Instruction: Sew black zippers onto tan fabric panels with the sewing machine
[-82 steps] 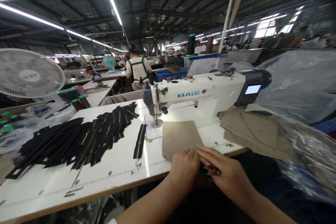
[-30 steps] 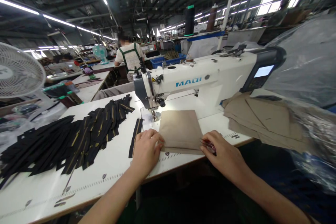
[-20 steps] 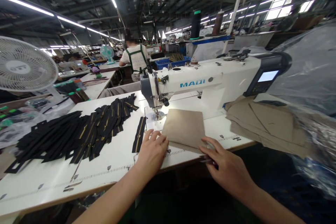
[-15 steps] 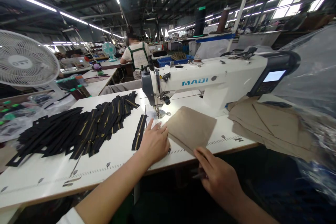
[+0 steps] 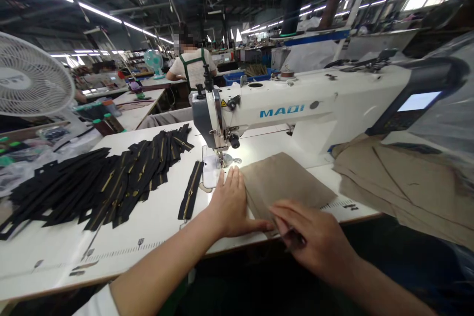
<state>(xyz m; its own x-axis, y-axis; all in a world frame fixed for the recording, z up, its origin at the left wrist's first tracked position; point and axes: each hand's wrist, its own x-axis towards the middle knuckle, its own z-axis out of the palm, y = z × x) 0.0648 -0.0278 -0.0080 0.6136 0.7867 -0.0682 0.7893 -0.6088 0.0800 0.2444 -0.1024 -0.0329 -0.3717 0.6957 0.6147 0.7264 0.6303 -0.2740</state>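
Note:
A tan fabric piece (image 5: 285,177) lies on the white sewing table right of the needle area of the sewing machine (image 5: 289,103). My left hand (image 5: 231,207) is flat at its left edge, fingers stretched towards the presser foot (image 5: 223,157) and thumb out to the right. At the near edge, my right hand (image 5: 314,237) is closed, fingertips pinching the fabric. A small dark, metallic-looking object is tucked in that palm, too blurred to name. Left of my left hand lies a single black zipper (image 5: 191,191) with gold teeth.
A heap of black zippers (image 5: 122,177) covers the table's left side. Several tan fabric pieces (image 5: 400,177) are stacked at the right, over the table edge. A white fan (image 5: 33,76) stands at the left; a person (image 5: 192,64) sits beyond the machine.
My view has shifted closer to the machine. My left thumb has spread out towards my right hand, and the fabric has turned slightly, with my right hand further over its near edge.

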